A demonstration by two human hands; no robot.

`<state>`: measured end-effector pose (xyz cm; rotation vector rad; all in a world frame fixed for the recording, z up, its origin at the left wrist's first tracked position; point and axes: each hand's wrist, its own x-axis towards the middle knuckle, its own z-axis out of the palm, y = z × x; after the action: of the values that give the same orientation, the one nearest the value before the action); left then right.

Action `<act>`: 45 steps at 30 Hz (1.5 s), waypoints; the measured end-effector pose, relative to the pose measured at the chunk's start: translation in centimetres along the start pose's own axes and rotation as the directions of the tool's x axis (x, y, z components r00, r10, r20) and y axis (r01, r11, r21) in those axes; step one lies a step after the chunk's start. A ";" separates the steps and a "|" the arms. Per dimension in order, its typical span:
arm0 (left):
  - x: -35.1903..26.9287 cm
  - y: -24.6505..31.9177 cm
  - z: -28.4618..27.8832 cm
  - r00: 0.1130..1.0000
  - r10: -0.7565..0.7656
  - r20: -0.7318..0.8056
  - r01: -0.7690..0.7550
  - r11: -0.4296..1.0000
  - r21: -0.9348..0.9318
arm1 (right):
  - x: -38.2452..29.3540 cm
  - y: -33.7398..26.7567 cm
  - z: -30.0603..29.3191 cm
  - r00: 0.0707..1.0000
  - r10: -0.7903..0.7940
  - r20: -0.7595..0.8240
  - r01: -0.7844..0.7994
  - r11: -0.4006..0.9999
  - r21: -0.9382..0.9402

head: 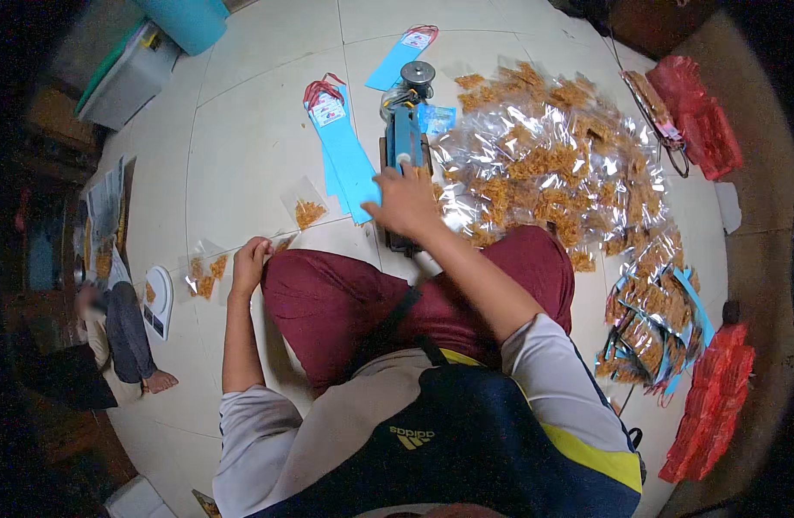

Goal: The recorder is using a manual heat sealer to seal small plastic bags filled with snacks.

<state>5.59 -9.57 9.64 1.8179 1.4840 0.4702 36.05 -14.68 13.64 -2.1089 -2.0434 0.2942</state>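
Note:
My right hand (407, 201) is over the near end of a blue impulse heat sealer (407, 136), its fingers spread beside the white knob; whether it presses the arm I cannot tell. Beside my left knee, my left hand (251, 259) has its fingers pinched at a small clear bag with brown content (284, 243), mostly hidden by the knee. A clear bag of orange-brown snack pieces (308, 212) lies just ahead of that hand, with more small bags (205, 275) left of it. Blue card strips (345, 149) with printed tags and red ties lie left of the sealer.
A large heap of filled clear bags (539, 162) covers the floor at right, near bags with blue strips (656, 330). Red plastic packs (708, 401) lie farther right. At left are a white scale (159, 301), a seated person (128, 330) and a lidded plastic box (131, 78).

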 end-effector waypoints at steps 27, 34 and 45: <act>7.8 11.7 19.5 0.953 0.297 0.055 -0.281 0.940 -0.195 | 2.1 15.4 -2.6 0.663 0.749 0.024 0.237 -0.239 0.942; 9.3 10.4 20.2 0.984 0.174 0.029 -0.143 0.882 -0.449 | 1.1 0.1 -2.1 0.992 -0.066 -0.107 0.095 0.952 0.292; 13.6 2.5 13.3 0.959 -0.043 -0.279 0.014 0.995 -0.102 | -0.9 0.8 5.5 0.962 -0.056 -0.268 0.059 0.998 0.005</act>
<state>19.95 -0.91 0.39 1.7017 1.6408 0.8009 35.34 -15.66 8.12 -1.9546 -1.9335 0.0115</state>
